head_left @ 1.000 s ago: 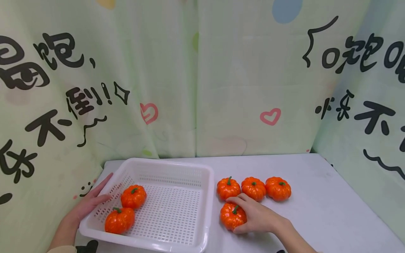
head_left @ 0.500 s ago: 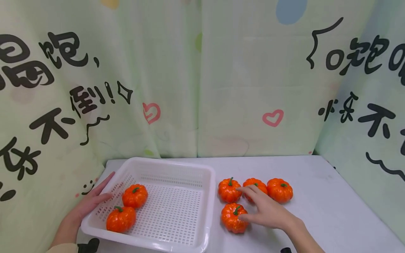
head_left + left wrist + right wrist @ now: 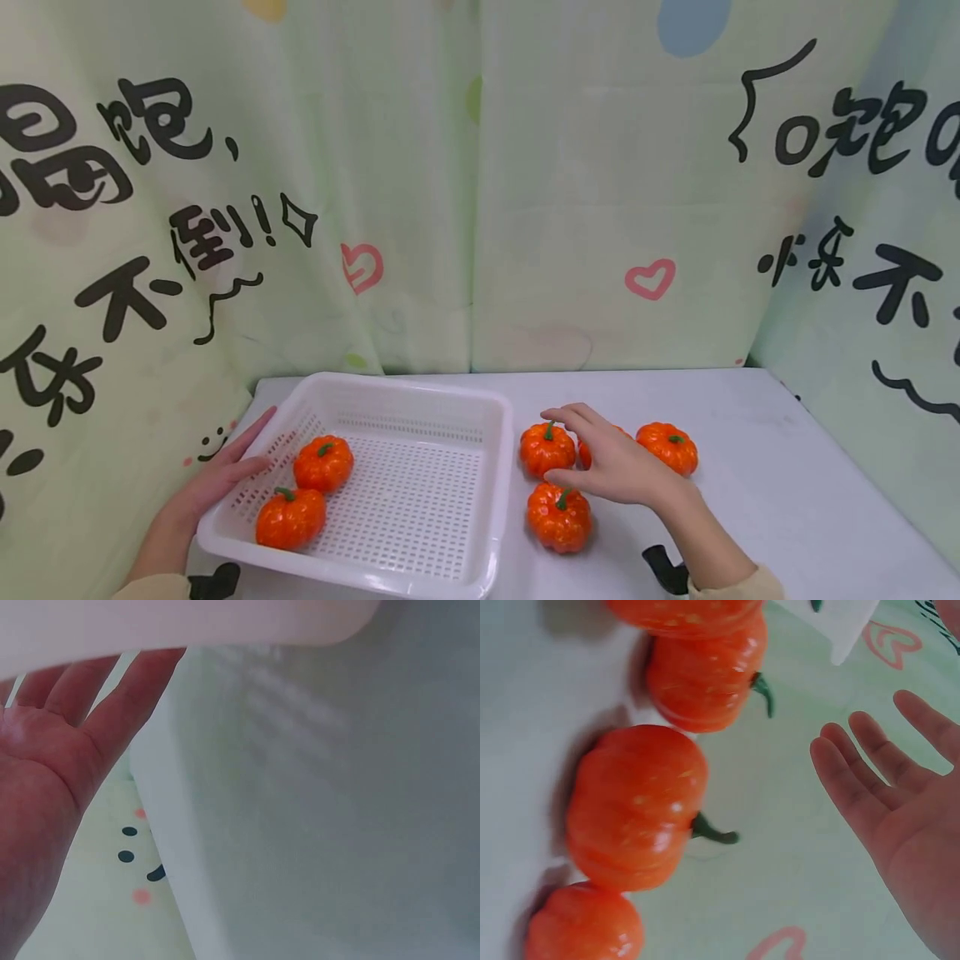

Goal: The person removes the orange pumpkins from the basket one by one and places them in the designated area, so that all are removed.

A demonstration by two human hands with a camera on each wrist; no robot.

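Note:
At the left side of a white perforated plastic basket, my left hand has its fingers extended along the rim. The left wrist view puts that hand under the pale rim, fingertips hidden. Two shiny orange toy pumpkins with green stems, a rear one and a front one, sit inside the basket. My right hand, holding nothing, hovers with spread fingers over the pumpkins outside. Nearest it are a back-left pumpkin and a front pumpkin. Another pumpkin is mostly hidden behind the hand.
One more pumpkin ends the back row on the right. The white table carries everything. A pale green curtain with black lettering and pink hearts encloses its back and sides.
My right hand has let go of the front pumpkin, lifted off it and moved back over the rear row. The left hand stays at the basket.

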